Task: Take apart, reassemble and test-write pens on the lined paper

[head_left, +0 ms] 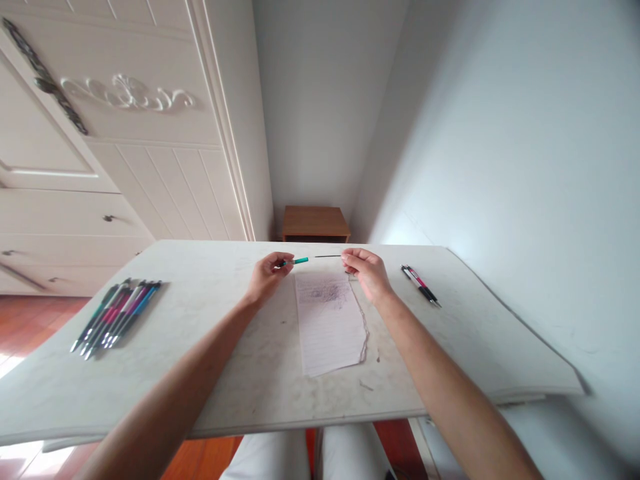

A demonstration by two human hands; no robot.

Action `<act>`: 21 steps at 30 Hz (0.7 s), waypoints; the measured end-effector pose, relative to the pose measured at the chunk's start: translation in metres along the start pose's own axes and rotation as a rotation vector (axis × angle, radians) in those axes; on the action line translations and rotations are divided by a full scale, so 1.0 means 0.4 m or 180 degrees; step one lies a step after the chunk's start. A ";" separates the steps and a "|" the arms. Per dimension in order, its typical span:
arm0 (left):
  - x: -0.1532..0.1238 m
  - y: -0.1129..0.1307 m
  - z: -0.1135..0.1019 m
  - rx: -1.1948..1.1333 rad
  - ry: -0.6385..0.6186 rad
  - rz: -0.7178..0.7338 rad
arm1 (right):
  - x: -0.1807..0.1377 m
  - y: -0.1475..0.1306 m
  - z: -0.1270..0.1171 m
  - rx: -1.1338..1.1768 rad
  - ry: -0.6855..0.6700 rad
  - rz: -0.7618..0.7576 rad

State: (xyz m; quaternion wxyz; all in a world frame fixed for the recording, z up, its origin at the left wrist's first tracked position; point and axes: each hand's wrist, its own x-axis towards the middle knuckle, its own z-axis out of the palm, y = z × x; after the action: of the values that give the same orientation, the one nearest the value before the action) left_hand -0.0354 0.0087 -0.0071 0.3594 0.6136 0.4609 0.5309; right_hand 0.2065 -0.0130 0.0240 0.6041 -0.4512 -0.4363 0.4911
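Note:
My left hand (pixel 270 275) is closed around a green pen barrel (pixel 301 261), which points to the right. Facing it, my right hand (pixel 366 268) pinches a thin dark pen refill (pixel 327 256) that sticks out to the left. A short gap separates the refill's tip from the barrel's end. Both are held above the far part of the white table. Below and between the hands lies a sheet of lined paper (pixel 330 340), scribbled over in dark ink near its top and torn along its right side.
Several pens (pixel 117 317) in different colours lie side by side on the table (pixel 240 380) at the left. Two pens (pixel 420 285) lie together at the right. A brown wooden cabinet (pixel 316 220) stands beyond the far edge; a white wardrobe (pixel 165 120) rises at left, a wall at right.

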 end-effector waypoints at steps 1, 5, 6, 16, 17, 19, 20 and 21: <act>0.001 -0.001 0.000 0.0025 0.0002 -0.0002 | 0.001 0.001 -0.001 0.0000 0.0006 0.0004; 0.003 -0.004 -0.002 0.0096 0.0000 0.0003 | 0.004 0.003 -0.004 0.0009 0.0058 -0.0010; 0.003 -0.004 -0.002 0.0107 -0.0001 0.0005 | 0.004 0.003 -0.005 -0.0001 0.0059 -0.0008; 0.001 -0.002 -0.003 0.0099 -0.0053 0.0019 | 0.001 -0.001 -0.005 -0.0040 -0.0017 0.0046; 0.001 -0.002 -0.003 0.0088 -0.0066 0.0011 | 0.001 -0.002 -0.005 -0.0035 -0.0015 0.0047; 0.001 -0.001 -0.002 0.0062 -0.0068 -0.0007 | 0.001 -0.003 -0.006 -0.0040 -0.0031 0.0059; 0.001 -0.001 -0.002 0.0054 -0.0061 -0.0014 | 0.001 -0.003 -0.006 -0.0047 -0.0046 0.0064; 0.002 -0.001 -0.001 0.0050 -0.0051 -0.0018 | 0.000 -0.003 -0.006 -0.0054 -0.0063 0.0064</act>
State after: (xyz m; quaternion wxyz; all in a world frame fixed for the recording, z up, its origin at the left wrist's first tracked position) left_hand -0.0360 0.0095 -0.0072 0.3598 0.6194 0.4639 0.5212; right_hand 0.2090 -0.0132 0.0246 0.5909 -0.4559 -0.4418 0.4978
